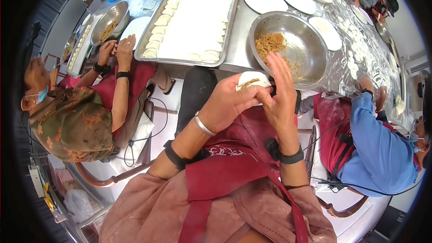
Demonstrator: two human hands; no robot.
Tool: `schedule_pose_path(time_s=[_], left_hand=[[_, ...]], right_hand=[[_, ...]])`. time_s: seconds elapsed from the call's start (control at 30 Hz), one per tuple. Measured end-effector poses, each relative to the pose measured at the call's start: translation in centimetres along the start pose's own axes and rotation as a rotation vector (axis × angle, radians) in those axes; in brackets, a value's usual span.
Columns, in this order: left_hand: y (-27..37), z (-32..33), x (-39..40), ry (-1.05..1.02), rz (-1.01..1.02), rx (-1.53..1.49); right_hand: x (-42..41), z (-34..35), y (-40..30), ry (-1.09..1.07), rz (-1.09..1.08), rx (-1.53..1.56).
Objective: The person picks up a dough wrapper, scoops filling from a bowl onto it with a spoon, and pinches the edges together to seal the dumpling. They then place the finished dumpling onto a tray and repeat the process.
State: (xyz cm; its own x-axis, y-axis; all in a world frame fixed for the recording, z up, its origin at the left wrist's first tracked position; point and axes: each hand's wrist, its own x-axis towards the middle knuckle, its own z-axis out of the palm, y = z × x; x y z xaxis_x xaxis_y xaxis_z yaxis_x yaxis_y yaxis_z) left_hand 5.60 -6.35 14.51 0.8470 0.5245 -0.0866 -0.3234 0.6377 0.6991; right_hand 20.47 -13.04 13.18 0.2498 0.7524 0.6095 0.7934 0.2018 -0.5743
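My left hand [229, 99] cradles a round white dumpling wrapper [263, 78] above my lap, its thumb along the near edge. Brown minced filling [250, 83] shows inside the partly folded dough. My right hand [280, 89] meets it from the other side, thumb at the wrapper's near edge and the long fingers stretched upward. Just beyond those fingers, a steel bowl [305, 45] holds a clump of the same filling [270, 44] on its left side. Ahead to the left lies a metal tray [189, 17] with folded dumplings [157, 37] lined along its left and right sides.
White plates [265, 0] stand behind the bowl on the steel table [243, 40]. Flour and small dough pieces [354, 47] cover its right part. A person [77, 125] sits at left near another filling bowl [113, 23]; another in blue [378, 148] sits at right. Cables hang beside the chairs.
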Motion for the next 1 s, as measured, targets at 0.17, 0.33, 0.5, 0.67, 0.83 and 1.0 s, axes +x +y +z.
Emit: schedule_pose_path(time_s=[0.17, 0.33, 0.5, 0.67, 0.83, 1.0], left_hand=[[-0.1, -0.4, 0.1, -0.015, 0.058, 0.204], [-0.1, -0.2, 0.4, 0.041, 0.117, 0.293], [0.1, 0.0, 0.3, 0.043, 0.092, 0.266], [-0.6, -0.2, 0.2, 0.109, 0.130, 0.301], [-0.7, 0.3, 0.3, 0.229, 0.217, 0.289], [-0.4, 0.3, 0.2, 0.225, 0.198, 0.217]], right_hand=[[-0.5, 0.5, -0.8, 0.030, 0.199, 0.155], [-1.0, -0.1, -1.8, 0.083, 0.475, 0.573], [-0.7, -0.5, -1.9, 0.094, 0.308, 0.415], [-0.3, -0.3, -1.9, 0.094, 0.254, 0.347], [-0.3, 0.0, -2.0, 0.132, 0.227, 0.311], [-0.8, 0.5, -2.3, 0.212, 0.392, 0.465]])
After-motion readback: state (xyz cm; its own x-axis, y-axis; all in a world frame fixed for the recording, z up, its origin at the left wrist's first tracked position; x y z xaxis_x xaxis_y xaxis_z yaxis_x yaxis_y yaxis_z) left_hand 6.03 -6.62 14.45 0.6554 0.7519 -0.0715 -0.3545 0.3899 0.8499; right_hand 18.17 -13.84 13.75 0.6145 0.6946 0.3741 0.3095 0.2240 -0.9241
